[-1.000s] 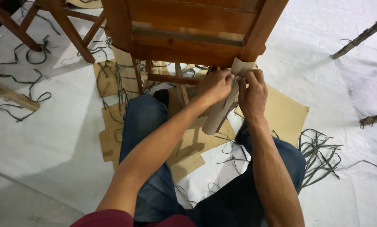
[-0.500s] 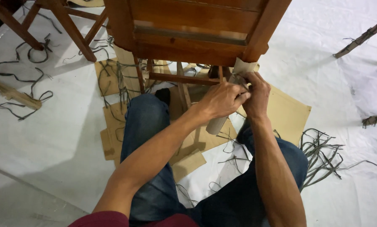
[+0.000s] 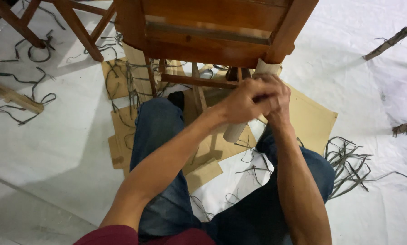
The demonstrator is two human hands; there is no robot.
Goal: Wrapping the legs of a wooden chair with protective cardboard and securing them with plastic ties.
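We are busy at the chair leg (image 3: 239,124), which carries a brown paper wrap (image 3: 266,68) just under the corner of the wooden chair (image 3: 203,31). Our left hand (image 3: 245,100) is clenched around the leg, and our right hand (image 3: 276,102) is pressed close behind it, fingers curled on the same wrap. We judge this the stage of working the wrap at its upper end. Next comes a firm, steady grip on the leg, since loose grey straps (image 3: 346,159) and cardboard sheets (image 3: 310,120) crowd the white floor sheet (image 3: 53,149).

The left hand (image 3: 242,102) has been drawn rightward over the right hand (image 3: 276,102), so the paper-wrapped chair leg (image 3: 236,130) is covered more.
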